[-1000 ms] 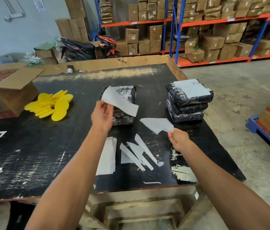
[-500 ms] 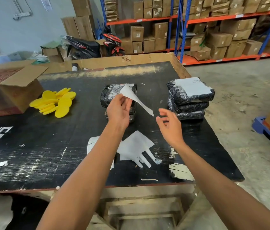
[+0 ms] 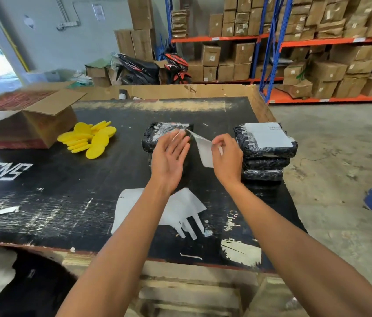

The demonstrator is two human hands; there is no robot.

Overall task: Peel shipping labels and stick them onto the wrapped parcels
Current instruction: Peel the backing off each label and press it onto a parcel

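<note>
Far left on the black desk (image 3: 43,202), an open cardboard box (image 3: 32,124); next to it, a heap of yellow discs (image 3: 89,139); in the middle, a parcel (image 3: 155,136) wrapped in shiny black film, no label stuck flat on it yet; just in front of that, the left hand (image 3: 169,160), open wide with straight fingers, holding nothing; then the label (image 3: 203,149), white and thin, hanging in the air over the parcel, pinched at its right edge by the right hand (image 3: 226,160) with curled fingers; probably very light, floppy and sticky on one side, so best held only by the edges; farther right, a stack of parcels (image 3: 265,152), the top one with a white label already on; near the front edge, white backing sheets (image 3: 180,209) lying flat.
</note>
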